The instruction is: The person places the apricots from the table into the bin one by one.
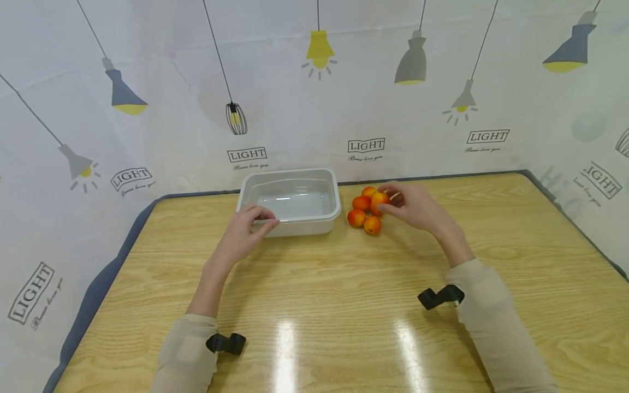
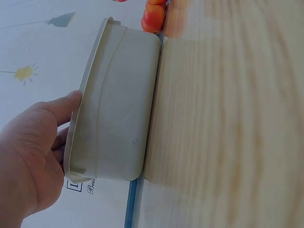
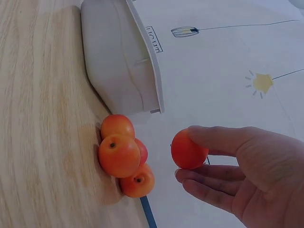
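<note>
A white rectangular plastic tub [image 1: 321,225] stands at the back of the table, with no contents visible in it. My left hand [image 1: 243,229] pinches the rim at its front left corner; the thumb lies along the rim in the left wrist view. To the right of the tub, my right hand [image 3: 266,171] holds a small orange-red fruit [image 3: 186,151] between thumb and fingers. That fruit is raised off the table in the right wrist view. Several similar fruits [image 1: 356,218] lie clustered on the table between the tub and my right hand.
The light wooden table [image 1: 334,300] meets a pale cloth backdrop [image 1: 295,109] printed with lamps, just behind the tub. Black wrist cameras [image 1: 227,343] sit on both sleeves.
</note>
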Tool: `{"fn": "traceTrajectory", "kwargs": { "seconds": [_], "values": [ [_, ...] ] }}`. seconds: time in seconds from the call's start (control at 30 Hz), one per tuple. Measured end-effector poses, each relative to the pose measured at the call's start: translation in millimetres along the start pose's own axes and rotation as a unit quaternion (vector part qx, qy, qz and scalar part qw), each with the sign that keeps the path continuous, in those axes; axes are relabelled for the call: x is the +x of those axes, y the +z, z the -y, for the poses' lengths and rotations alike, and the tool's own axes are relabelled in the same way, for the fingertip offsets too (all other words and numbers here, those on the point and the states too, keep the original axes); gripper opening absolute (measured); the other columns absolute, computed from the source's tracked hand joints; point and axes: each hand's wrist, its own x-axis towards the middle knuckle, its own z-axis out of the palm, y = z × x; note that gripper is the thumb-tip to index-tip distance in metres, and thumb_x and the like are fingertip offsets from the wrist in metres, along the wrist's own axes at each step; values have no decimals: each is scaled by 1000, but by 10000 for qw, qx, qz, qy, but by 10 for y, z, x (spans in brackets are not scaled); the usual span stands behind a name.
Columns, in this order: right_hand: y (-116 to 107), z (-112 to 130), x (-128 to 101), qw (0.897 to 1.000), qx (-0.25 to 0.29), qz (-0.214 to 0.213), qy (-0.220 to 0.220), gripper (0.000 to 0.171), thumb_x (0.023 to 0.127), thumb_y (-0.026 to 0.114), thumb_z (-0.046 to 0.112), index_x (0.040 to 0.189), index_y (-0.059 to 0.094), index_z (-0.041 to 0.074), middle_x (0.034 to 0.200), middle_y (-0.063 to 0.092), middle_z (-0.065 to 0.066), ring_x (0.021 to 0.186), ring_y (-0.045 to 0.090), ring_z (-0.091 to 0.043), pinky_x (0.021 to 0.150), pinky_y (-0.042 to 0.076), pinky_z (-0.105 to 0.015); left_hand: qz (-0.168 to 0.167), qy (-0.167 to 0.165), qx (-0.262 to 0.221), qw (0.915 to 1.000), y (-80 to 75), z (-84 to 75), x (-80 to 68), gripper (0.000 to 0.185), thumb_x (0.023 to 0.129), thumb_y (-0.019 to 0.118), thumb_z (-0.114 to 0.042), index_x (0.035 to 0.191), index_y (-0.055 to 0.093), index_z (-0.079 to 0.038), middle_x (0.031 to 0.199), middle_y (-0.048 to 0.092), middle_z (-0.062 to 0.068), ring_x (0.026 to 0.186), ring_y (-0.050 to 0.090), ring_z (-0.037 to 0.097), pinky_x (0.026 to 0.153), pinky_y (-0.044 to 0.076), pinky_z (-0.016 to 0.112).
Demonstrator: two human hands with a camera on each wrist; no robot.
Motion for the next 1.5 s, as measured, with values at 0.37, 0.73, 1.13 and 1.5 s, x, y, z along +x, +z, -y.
{"fn": "traceTrajectory", "kwargs": {
  "seconds": [0.37, 0.73, 1.13, 1.5],
  "values": [
    [12, 126, 48, 9994, -83, -98, 320, 42, 97, 71, 23, 129, 61, -2, 115, 67, -21, 99, 66, -34, 89, 54, -48, -15, 47, -44, 10000, 3, 7, 1, 14, 96, 72, -15, 98, 71, -2, 98, 68, 10, 99, 61, 28, 93, 51, 45],
    [33, 243, 111, 9994, 24, -347, 26, 38, 96, 73, 22, 126, 64, 0, 110, 69, -17, 94, 67, -30, 85, 56, -45, -9, 43, -66, 10000, -3, 6, 7, 14, 96, 72, -15, 98, 71, -2, 98, 68, 11, 99, 62, 28, 93, 51, 45],
    [57, 369, 183, 9990, 330, -262, 176, 44, 97, 71, 26, 131, 60, 0, 120, 67, -18, 102, 65, -31, 93, 54, -46, -15, 35, -61, 10000, 6, 26, 6, 15, 96, 71, -16, 98, 71, -2, 99, 68, 11, 99, 62, 28, 93, 51, 45],
    [114, 510, 272, 9974, 534, -473, -60, 42, 94, 75, 22, 128, 62, 1, 117, 69, -17, 97, 66, -29, 91, 54, -43, 3, 15, 2, 10000, 1, 23, 3, 16, 97, 71, -18, 99, 71, -2, 100, 69, 11, 100, 62, 28, 94, 51, 45]
  ]
}}
